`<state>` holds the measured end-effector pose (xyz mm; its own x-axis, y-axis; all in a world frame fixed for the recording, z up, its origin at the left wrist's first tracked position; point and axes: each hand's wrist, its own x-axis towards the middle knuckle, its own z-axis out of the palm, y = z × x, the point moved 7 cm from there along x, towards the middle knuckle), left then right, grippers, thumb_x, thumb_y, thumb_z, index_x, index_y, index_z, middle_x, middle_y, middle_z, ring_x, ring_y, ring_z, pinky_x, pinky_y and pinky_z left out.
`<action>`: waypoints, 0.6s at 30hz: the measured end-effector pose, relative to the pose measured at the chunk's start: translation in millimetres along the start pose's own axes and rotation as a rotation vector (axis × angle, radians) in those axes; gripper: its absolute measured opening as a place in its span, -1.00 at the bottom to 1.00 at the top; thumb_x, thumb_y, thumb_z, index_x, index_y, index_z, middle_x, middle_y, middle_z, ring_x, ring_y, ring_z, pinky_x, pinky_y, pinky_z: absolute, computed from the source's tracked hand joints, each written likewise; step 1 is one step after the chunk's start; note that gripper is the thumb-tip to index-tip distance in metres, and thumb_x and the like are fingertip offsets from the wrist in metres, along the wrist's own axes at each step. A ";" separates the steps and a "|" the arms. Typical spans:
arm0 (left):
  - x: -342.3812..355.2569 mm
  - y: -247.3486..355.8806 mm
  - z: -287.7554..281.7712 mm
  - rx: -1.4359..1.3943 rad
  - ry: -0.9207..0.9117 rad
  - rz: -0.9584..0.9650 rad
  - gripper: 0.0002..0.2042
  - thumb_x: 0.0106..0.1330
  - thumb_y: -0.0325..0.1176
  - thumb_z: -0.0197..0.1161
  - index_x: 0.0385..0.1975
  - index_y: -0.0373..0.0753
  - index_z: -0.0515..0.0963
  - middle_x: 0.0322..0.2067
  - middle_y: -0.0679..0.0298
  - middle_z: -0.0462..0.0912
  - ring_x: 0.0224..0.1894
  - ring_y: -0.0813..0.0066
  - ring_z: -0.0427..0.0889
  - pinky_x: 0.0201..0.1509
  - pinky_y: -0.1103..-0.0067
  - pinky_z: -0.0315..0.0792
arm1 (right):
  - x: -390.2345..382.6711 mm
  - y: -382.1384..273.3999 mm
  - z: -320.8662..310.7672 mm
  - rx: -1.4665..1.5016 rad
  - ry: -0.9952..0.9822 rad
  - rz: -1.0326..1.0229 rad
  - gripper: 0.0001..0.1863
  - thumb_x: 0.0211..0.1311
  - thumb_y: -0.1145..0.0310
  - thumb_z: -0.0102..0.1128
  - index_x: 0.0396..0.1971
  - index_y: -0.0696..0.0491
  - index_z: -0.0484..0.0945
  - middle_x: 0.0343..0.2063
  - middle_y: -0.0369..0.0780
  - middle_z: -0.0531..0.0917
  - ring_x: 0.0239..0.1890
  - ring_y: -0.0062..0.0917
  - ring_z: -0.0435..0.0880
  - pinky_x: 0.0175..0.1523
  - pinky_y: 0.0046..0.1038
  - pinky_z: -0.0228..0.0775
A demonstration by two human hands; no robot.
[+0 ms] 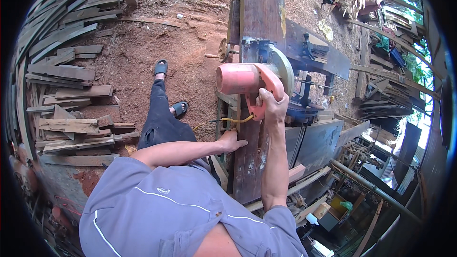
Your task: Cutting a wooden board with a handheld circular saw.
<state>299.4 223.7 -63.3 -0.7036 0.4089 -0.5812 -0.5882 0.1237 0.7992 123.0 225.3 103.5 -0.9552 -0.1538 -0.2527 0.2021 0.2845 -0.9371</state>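
A circular saw (240,78) with a faded red motor housing and a pale round guard rests on a long dark wooden board (250,171). My right hand (272,104) is wrapped round its rear handle. From the handle's lower end a yellow cord (238,120) runs left. My left hand (232,142) holds the board's left edge nearer to me, thumb on the top face and the other fingers partly hidden. Beyond the saw, the board's far part (263,7) stretches away from me. The blade is hidden.
Stacked planks (71,126) line the left side. Sawdust (185,43) covers the ground round my sandalled feet. A woodworking machine with a dark metal table (316,145) stands right of the board, and a small handwheel (223,50) sits left of it. More timber (390,100) lies far right.
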 end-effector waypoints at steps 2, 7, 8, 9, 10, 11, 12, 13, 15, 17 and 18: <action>-2.5 3.6 0.9 -0.013 -0.095 -0.052 -0.33 0.25 -0.03 0.36 0.16 -0.46 0.37 0.09 -0.14 0.55 0.18 0.01 0.54 0.27 0.34 0.43 | 1.0 4.0 -2.9 -0.005 -0.011 0.002 -0.81 0.19 0.48 0.26 -0.22 0.26 0.59 -0.55 -0.28 0.58 -0.59 -0.61 0.51 -0.44 -0.54 0.37; -1.8 1.9 1.2 -0.005 -0.062 -0.021 -0.33 0.24 -0.03 0.36 0.17 -0.46 0.37 0.10 -0.12 0.55 0.18 0.02 0.54 0.27 0.35 0.43 | 2.1 6.0 -2.5 0.006 -0.032 0.006 -0.82 0.20 0.48 0.26 -0.25 0.25 0.59 -0.55 -0.28 0.57 -0.59 -0.62 0.51 -0.44 -0.54 0.37; -2.9 2.4 0.4 0.010 -0.058 -0.040 -0.33 0.24 -0.03 0.36 0.17 -0.45 0.37 0.10 -0.12 0.55 0.18 0.02 0.55 0.27 0.35 0.43 | 1.4 6.6 -3.0 0.008 -0.018 -0.001 -0.84 0.21 0.47 0.27 -0.27 0.24 0.60 -0.58 -0.30 0.57 -0.59 -0.64 0.52 -0.45 -0.55 0.37; -1.2 0.1 1.7 0.010 -0.055 -0.038 -0.33 0.24 -0.03 0.36 0.17 -0.45 0.37 0.10 -0.12 0.55 0.18 0.02 0.55 0.27 0.35 0.43 | 1.3 6.2 -2.9 0.011 -0.007 -0.009 -0.85 0.22 0.46 0.29 -0.28 0.23 0.62 -0.61 -0.33 0.58 -0.60 -0.67 0.52 -0.46 -0.57 0.37; 0.3 -0.4 2.9 0.007 -0.046 -0.011 -0.33 0.24 -0.03 0.37 0.16 -0.45 0.37 0.10 -0.12 0.55 0.18 0.02 0.55 0.26 0.35 0.43 | 1.6 5.9 -3.2 0.011 -0.009 -0.011 -0.85 0.22 0.46 0.29 -0.28 0.23 0.62 -0.61 -0.33 0.58 -0.60 -0.67 0.52 -0.46 -0.57 0.37; 1.8 -0.9 3.8 0.005 -0.037 0.015 -0.33 0.23 -0.03 0.37 0.16 -0.45 0.37 0.10 -0.13 0.55 0.18 0.02 0.55 0.26 0.35 0.44 | 1.9 5.5 -4.1 -0.005 -0.010 -0.012 -0.85 0.22 0.46 0.29 -0.28 0.22 0.62 -0.61 -0.33 0.58 -0.60 -0.67 0.52 -0.45 -0.57 0.36; 1.5 -1.2 3.3 0.006 -0.035 0.013 -0.33 0.23 -0.03 0.37 0.16 -0.45 0.37 0.10 -0.13 0.55 0.18 0.02 0.55 0.26 0.35 0.44 | 1.5 5.9 -3.5 -0.020 -0.011 -0.010 -0.85 0.22 0.46 0.29 -0.28 0.22 0.62 -0.61 -0.33 0.58 -0.60 -0.68 0.52 -0.45 -0.57 0.36; 1.5 -1.0 3.3 0.002 -0.036 0.013 -0.32 0.23 -0.03 0.37 0.16 -0.46 0.37 0.11 -0.13 0.55 0.17 0.03 0.55 0.26 0.35 0.43 | 1.2 5.4 -2.4 -0.017 -0.012 -0.010 -0.85 0.22 0.46 0.29 -0.28 0.22 0.62 -0.61 -0.33 0.58 -0.60 -0.68 0.52 -0.45 -0.57 0.36; 0.0 -0.4 3.2 0.000 -0.039 0.013 -0.32 0.22 -0.03 0.37 0.17 -0.46 0.37 0.11 -0.13 0.55 0.17 0.03 0.55 0.26 0.36 0.43 | 0.4 1.3 -2.7 -0.017 0.016 -0.015 -0.85 0.22 0.46 0.29 -0.27 0.21 0.63 -0.61 -0.33 0.59 -0.59 -0.69 0.52 -0.46 -0.58 0.36; -3.4 -3.2 3.2 -0.051 -0.039 -0.037 -0.31 0.21 -0.02 0.38 0.16 -0.46 0.38 0.05 -0.12 0.60 0.10 0.01 0.60 0.21 0.35 0.47 | -0.9 6.0 -4.9 -0.027 0.020 -0.011 -0.85 0.22 0.47 0.29 -0.27 0.22 0.63 -0.61 -0.33 0.59 -0.59 -0.69 0.52 -0.45 -0.58 0.36; -5.0 -4.1 -0.8 -0.051 -0.036 -0.034 -0.31 0.21 -0.02 0.38 0.16 -0.46 0.38 0.05 -0.12 0.60 0.10 0.01 0.60 0.21 0.35 0.47 | -0.9 6.8 -5.4 -0.037 0.017 -0.008 -0.85 0.22 0.47 0.29 -0.27 0.22 0.63 -0.60 -0.33 0.59 -0.59 -0.69 0.53 -0.45 -0.58 0.36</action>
<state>305.1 220.5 -63.8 -0.6686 0.4373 -0.6015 -0.6318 0.0925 0.7696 124.0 232.5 98.6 -0.9604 -0.1405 -0.2405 0.1862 0.3182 -0.9296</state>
